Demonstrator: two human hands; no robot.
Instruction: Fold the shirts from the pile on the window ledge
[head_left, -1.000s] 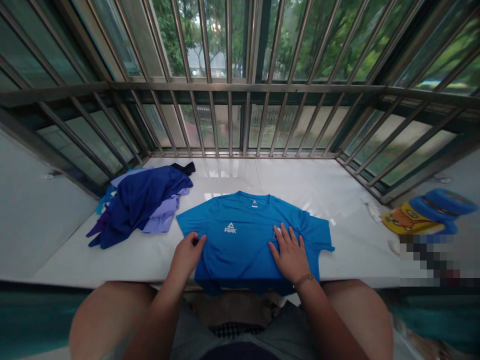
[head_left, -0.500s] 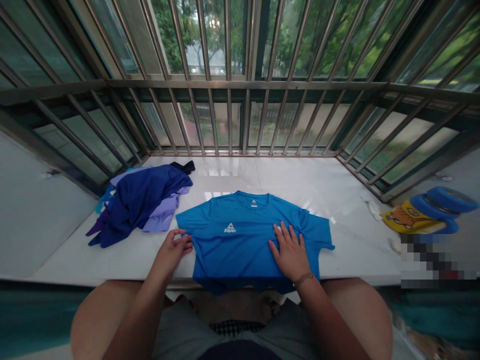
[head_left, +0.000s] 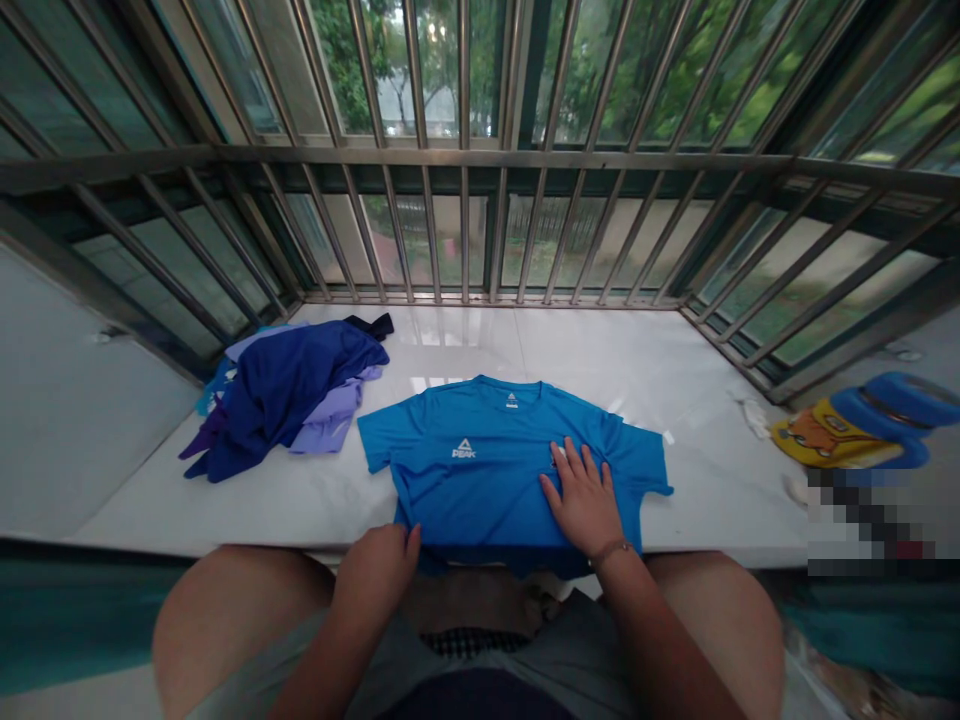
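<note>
A blue T-shirt (head_left: 480, 490) with a white chest logo lies spread front side up on the white ledge, collar toward the window. Its lower part hangs over the near edge. My left hand (head_left: 379, 560) is closed at the shirt's lower left side, pinching the cloth between thumb and fingers. Flat on the chest at the right rests my right hand (head_left: 585, 500), fingers spread, partly covering a small white mark. The sleeves lie out to both sides.
A heap of clothes (head_left: 289, 400) in dark blue, lilac and purple lies on the left of the ledge (head_left: 600, 350). At the right stands a blue and yellow jar (head_left: 847, 425) near a blurred-out patch. Metal bars (head_left: 495, 157) line the window behind.
My left hand has moved from beside the left sleeve down to the shirt's lower left side and closed on the cloth. My right hand stays flat on the shirt.
</note>
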